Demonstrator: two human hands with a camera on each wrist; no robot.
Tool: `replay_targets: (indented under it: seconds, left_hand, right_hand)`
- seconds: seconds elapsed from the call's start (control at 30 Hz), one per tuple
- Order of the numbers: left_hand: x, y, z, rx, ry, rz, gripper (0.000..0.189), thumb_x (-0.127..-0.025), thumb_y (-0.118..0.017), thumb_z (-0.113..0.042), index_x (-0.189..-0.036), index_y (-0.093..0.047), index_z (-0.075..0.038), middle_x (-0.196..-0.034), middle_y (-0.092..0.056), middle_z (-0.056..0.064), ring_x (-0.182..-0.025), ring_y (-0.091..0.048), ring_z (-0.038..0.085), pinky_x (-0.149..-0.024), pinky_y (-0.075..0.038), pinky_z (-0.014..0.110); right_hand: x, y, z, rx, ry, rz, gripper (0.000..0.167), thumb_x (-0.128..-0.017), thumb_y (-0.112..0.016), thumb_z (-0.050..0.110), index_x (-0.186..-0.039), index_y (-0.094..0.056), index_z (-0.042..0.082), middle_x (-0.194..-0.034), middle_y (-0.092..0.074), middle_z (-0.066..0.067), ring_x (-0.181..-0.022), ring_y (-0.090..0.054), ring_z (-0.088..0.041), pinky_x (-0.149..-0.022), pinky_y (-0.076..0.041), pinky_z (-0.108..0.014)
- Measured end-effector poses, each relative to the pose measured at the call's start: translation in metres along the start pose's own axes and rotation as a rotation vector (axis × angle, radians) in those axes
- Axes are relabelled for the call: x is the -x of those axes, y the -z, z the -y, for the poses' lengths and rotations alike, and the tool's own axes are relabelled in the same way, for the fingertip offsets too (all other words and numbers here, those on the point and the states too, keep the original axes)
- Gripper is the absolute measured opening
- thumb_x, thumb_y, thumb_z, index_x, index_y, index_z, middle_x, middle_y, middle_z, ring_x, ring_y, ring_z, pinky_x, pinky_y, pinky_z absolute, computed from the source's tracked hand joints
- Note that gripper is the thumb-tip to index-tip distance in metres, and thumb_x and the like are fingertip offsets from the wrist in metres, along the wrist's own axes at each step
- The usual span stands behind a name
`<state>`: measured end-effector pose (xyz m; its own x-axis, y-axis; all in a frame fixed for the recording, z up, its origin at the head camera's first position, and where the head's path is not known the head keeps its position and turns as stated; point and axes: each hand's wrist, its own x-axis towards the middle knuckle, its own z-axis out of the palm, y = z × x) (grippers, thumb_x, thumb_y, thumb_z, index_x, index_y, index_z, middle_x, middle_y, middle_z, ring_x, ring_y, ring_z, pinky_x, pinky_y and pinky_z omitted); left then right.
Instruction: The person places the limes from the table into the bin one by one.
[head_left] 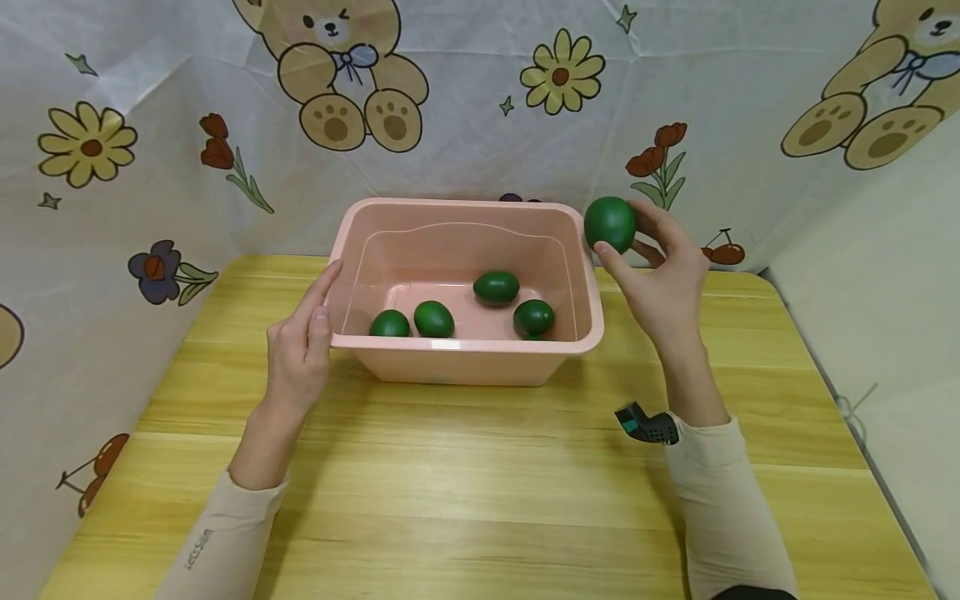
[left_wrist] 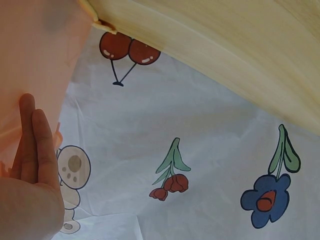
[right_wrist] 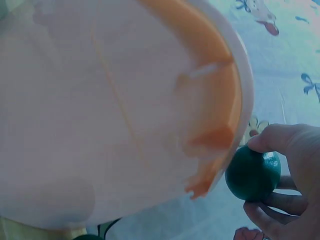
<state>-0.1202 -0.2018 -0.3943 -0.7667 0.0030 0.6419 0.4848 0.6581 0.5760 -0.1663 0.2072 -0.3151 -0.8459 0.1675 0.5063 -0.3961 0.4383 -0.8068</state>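
A pink plastic bin (head_left: 465, 365) stands at the back of the table, with several dark green, lime-like fruits (head_left: 433, 319) on its floor. Beside its left end is my left hand (head_left: 297, 354), straight fingers resting against the outer wall, as the left wrist view also shows with the hand (left_wrist: 37, 165) at the bin wall (left_wrist: 45, 55). My right hand (head_left: 667, 275) holds another round green lime-like fruit (head_left: 609, 223) between thumb and fingers, at the outside of the bin's right rim. In the right wrist view this fruit (right_wrist: 252, 174) sits close to the rim (right_wrist: 245, 95).
A wooden table (head_left: 450, 483) lies under the bin and forearms. Behind it hangs a white cloth (head_left: 465, 158) printed with bears and flowers. A small black device (head_left: 647, 423) is at the right wrist. A pale wall (head_left: 885, 292) stands to the right.
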Motion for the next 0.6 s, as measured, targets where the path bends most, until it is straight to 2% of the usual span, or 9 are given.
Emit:
replay_targets:
  seconds: [0.17,0.3,0.43,0.5,0.6]
  left_hand:
    - [0.001,0.0,0.0,0.001,0.004,0.002,0.052,-0.105,-0.038,-0.027,-0.153,-0.058,-0.019,-0.106,-0.075,0.028,-0.044,-0.037,0.012,-0.047,-0.033,0.021]
    - [0.001,0.0,0.001,-0.002,0.008,0.002,0.052,-0.105,-0.038,-0.026,-0.153,-0.058,-0.019,-0.122,-0.073,0.027,-0.046,-0.041,0.013,-0.048,-0.035,0.02]
    - [0.001,0.0,0.001,-0.004,0.008,0.002,0.052,-0.106,-0.038,-0.026,-0.153,-0.058,-0.018,-0.127,-0.071,0.026,-0.047,-0.042,0.015,-0.049,-0.035,0.02]
    - [0.001,0.0,0.001,-0.004,0.008,0.001,0.052,-0.106,-0.038,-0.026,-0.153,-0.058,-0.019,-0.127,-0.071,0.026,-0.047,-0.042,0.016,-0.048,-0.034,0.02]
    - [0.0,0.0,0.001,-0.007,0.009,0.001,0.052,-0.106,-0.038,-0.026,-0.153,-0.058,-0.019,-0.128,-0.071,0.025,-0.048,-0.043,0.016,-0.048,-0.034,0.021]
  right_hand:
    - [0.003,-0.007,-0.007,-0.007,0.086,0.089,0.059,-0.085,-0.085,0.003,-0.141,-0.067,0.006,-0.137,-0.07,-0.01,-0.12,-0.069,-0.021,-0.099,-0.054,-0.021]
    - [0.006,-0.012,-0.013,0.007,0.131,0.191,0.062,-0.084,-0.088,0.008,-0.142,-0.067,0.012,-0.138,-0.07,-0.005,-0.121,-0.069,-0.023,-0.105,-0.054,-0.031]
    - [0.008,-0.014,-0.014,0.068,0.175,0.269,0.061,-0.085,-0.089,0.017,-0.141,-0.068,0.016,-0.134,-0.073,-0.004,-0.122,-0.069,-0.025,-0.109,-0.052,-0.044]
    - [0.009,-0.015,-0.015,0.083,0.189,0.278,0.06,-0.086,-0.088,0.018,-0.142,-0.068,0.015,-0.135,-0.073,-0.006,-0.125,-0.068,-0.026,-0.11,-0.05,-0.048]
    - [0.007,-0.015,-0.016,0.078,0.184,0.247,0.055,-0.088,-0.085,0.017,-0.141,-0.068,0.011,-0.135,-0.072,-0.01,-0.128,-0.066,-0.027,-0.111,-0.049,-0.049]
